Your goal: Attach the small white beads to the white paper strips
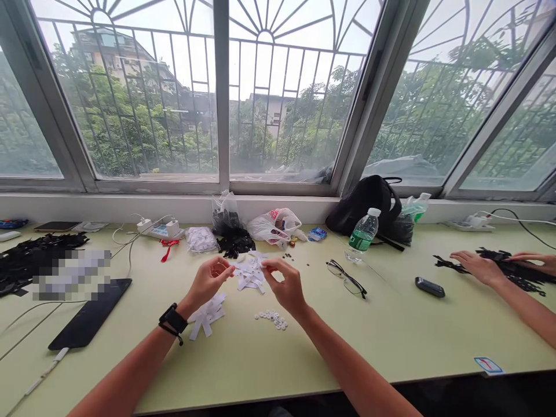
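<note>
My left hand (211, 279), with a black watch on the wrist, is raised over the table, its fingers curled and thumb close to the fingertips. My right hand (284, 284) faces it in a pinch. Between them lies a pile of white strips (251, 274); whatever the fingertips hold is too small to make out. A second group of white strips (208, 314) lies below my left hand. Small white rings (273, 318) are scattered under my right hand.
On the pale green table (243, 370) stand a bottle (364, 234), glasses (346, 279), a black device (430, 286) and a tablet (91, 315). Bags line the window side. At right, another person's hands touch black strips (521, 272).
</note>
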